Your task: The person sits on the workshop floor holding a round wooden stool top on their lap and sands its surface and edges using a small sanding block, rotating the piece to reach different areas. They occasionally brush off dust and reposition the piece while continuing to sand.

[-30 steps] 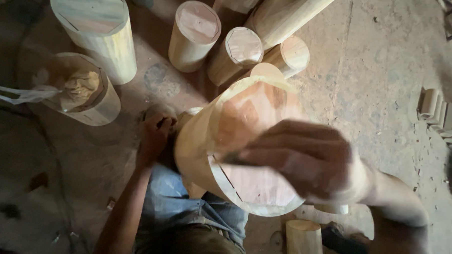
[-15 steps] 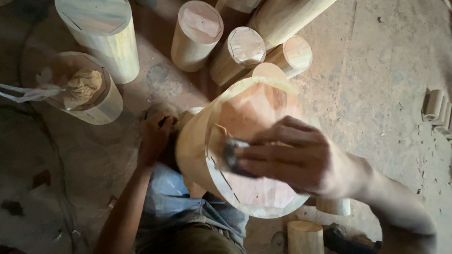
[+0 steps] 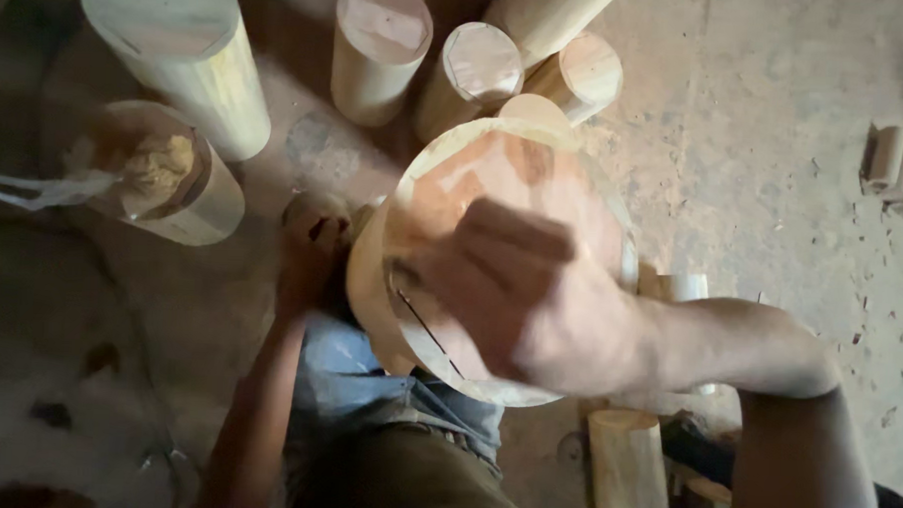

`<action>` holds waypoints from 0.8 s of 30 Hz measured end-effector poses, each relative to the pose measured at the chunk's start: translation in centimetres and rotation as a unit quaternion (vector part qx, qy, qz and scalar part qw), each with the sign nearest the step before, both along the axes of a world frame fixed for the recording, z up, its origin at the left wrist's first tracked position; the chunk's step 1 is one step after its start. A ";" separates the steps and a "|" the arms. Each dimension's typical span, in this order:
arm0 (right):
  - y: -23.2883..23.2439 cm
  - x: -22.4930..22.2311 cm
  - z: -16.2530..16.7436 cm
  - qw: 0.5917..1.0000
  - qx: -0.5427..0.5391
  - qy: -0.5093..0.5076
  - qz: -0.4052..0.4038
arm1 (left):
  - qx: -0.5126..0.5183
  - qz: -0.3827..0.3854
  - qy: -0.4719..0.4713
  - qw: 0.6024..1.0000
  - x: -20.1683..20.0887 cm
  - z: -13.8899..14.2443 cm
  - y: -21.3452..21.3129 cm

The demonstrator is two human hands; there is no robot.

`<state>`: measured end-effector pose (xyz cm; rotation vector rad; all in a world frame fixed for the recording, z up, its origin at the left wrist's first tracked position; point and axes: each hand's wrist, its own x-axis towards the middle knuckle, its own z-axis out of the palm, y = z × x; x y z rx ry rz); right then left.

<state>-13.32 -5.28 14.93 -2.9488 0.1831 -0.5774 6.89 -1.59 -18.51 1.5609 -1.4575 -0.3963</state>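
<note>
Hands on round pale wooden drum shell (image 3: pixel 474 185).
Right hand (image 3: pixel 530 307) blurred over rim, grip state unclear; left hand (image 3: pixel 312 249) clamped on shell's outer wall.

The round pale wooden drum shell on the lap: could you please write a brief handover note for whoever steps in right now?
Left hand: steadies the outer wall of the round pale wooden drum shell, which is tilted on the lap.
Right hand: blurred, over the shell's open mouth; cannot tell what it holds.
Nearby: pale wooden cylinders on the dusty floor.
Done and left: the shell is hollowed; anything further is unclear.
</note>
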 end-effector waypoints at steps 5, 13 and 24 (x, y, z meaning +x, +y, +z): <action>2.5 -1.3 0.3 0.999 -0.008 -0.002 0.032 | -0.053 0.011 -0.052 0.997 0.1 0.9 -0.4; 3.6 -5.0 3.9 0.960 0.258 0.008 0.108 | -0.038 0.032 0.027 0.998 -0.3 2.2 0.7; 9.1 -10.0 0.2 0.909 0.147 -0.210 -0.330 | -0.075 -0.004 0.369 0.926 -6.9 -2.3 5.9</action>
